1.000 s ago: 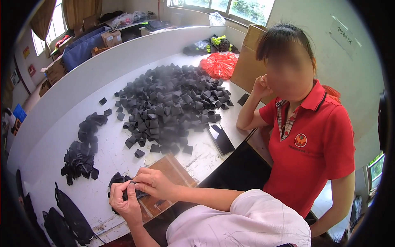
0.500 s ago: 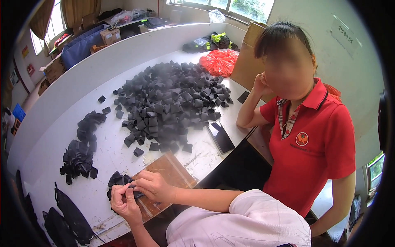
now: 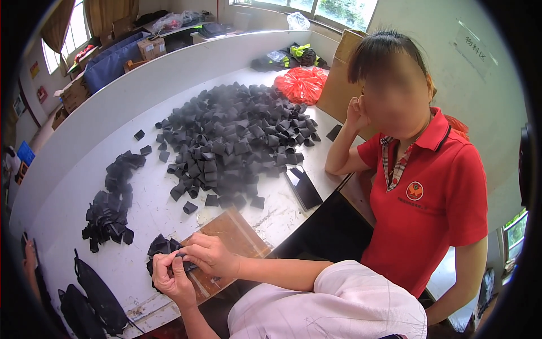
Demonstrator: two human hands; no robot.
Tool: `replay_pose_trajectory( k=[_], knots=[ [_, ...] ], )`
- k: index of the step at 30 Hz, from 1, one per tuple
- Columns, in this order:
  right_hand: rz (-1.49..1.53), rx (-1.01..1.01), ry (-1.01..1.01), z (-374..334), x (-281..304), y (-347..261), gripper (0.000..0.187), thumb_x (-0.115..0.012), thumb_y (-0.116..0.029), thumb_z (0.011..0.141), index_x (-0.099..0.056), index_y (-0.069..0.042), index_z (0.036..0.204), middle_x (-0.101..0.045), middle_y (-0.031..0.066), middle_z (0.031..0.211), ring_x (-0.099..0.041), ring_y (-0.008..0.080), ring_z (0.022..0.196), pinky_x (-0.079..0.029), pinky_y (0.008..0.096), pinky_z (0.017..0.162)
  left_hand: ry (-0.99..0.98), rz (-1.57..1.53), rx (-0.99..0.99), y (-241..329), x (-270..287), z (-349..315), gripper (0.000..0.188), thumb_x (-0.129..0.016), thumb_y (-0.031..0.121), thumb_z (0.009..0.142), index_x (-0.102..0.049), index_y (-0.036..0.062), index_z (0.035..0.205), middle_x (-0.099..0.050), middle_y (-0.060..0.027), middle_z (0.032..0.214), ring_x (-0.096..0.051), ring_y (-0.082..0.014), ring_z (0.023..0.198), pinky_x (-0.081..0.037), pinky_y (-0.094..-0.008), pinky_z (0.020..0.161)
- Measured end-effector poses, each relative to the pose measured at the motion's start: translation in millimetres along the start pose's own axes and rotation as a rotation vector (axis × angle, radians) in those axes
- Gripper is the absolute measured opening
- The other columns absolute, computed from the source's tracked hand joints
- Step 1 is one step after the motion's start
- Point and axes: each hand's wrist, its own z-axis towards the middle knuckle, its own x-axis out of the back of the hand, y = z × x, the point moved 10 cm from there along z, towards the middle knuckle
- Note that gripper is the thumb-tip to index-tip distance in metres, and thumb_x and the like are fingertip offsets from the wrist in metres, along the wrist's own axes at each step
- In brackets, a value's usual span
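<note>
Both my hands meet over the near edge of the table, pinching a small black fabric loop (image 3: 182, 256) between the fingertips. My left hand (image 3: 172, 278) is closed on its left side with the thumb up. From the right, my right hand (image 3: 210, 254) closes on it too; the fingers hide most of the piece. A small bunch of black fabric loops (image 3: 162, 246) lies just behind my left hand. Under my right hand is a brown wooden board (image 3: 234, 229).
A big heap of black loops (image 3: 226, 141) covers the table's middle, with a smaller pile (image 3: 110, 217) left. A phone (image 3: 304, 186), red plastic bag (image 3: 301, 86) and black pouches (image 3: 99, 294) lie about. A person in a red shirt (image 3: 429, 203) leans at the right.
Part of another person's arm has come into view at the far left edge. My hands keep almost the same place and grip. The person at the right has barely shifted.
</note>
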Motion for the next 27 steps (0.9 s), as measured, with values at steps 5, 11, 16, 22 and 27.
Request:
replay_pose_trajectory(
  k=[5, 11, 16, 22, 27],
  knots=[
    [0.012, 0.004, 0.023, 0, 2, -2, 0.015, -0.063, -0.01, 0.073, -0.059, -0.001, 0.085, -0.05, 0.0084, 0.069, -0.05, 0.0232, 0.059, -0.042, 0.0311, 0.051, 0.001, 0.007, 0.026, -4, 0, -3, 0.01, -0.058, 0.005, 0.08, -0.054, -0.0016, 0.075, -0.044, -0.0022, 0.067, -0.039, -0.0104, 0.058, -0.03, -0.0218, 0.049],
    [-0.009, 0.007, -0.014, 1, -3, -6, 0.013, -0.064, -0.007, 0.069, -0.058, -0.001, 0.079, -0.049, 0.0088, 0.067, -0.052, 0.0245, 0.059, -0.042, 0.0326, 0.049, 0.003, -0.018, 0.234, -29, 11, -19, 0.005, -0.056, 0.0, 0.079, -0.053, -0.002, 0.075, -0.047, -0.0013, 0.062, -0.041, -0.0058, 0.054, -0.033, -0.0196, 0.048],
    [-0.118, 0.115, -0.125, 24, 10, -14, 0.014, -0.066, -0.004, 0.067, -0.058, -0.001, 0.077, -0.049, 0.0096, 0.066, -0.051, 0.0241, 0.054, -0.041, 0.0324, 0.046, 0.051, 0.036, 0.285, -58, 19, -28, 0.005, -0.057, 0.002, 0.08, -0.056, -0.0018, 0.077, -0.052, -0.0017, 0.061, -0.044, -0.0044, 0.054, -0.037, -0.0195, 0.05],
    [0.161, -0.558, 0.311, 66, 86, 101, 0.028, -0.054, -0.022, 0.085, -0.057, 0.004, 0.095, -0.055, 0.0028, 0.069, -0.045, 0.0042, 0.056, -0.035, 0.0177, 0.046, 0.038, 0.279, 0.416, -98, 27, -73, 0.007, -0.055, -0.001, 0.075, -0.058, -0.0006, 0.082, -0.059, -0.0137, 0.075, -0.058, -0.0267, 0.069, -0.045, -0.0321, 0.063],
    [0.146, -0.843, 0.168, -44, 76, 130, 0.027, -0.05, -0.024, 0.089, -0.057, 0.002, 0.091, -0.053, 0.0012, 0.065, -0.043, 0.0038, 0.051, -0.033, 0.0178, 0.044, -0.258, 0.542, 0.126, -79, -22, -62, 0.031, -0.052, -0.005, 0.067, -0.054, 0.003, 0.097, -0.051, -0.0135, 0.095, -0.051, -0.0303, 0.087, -0.043, -0.0371, 0.073]
  ],
)
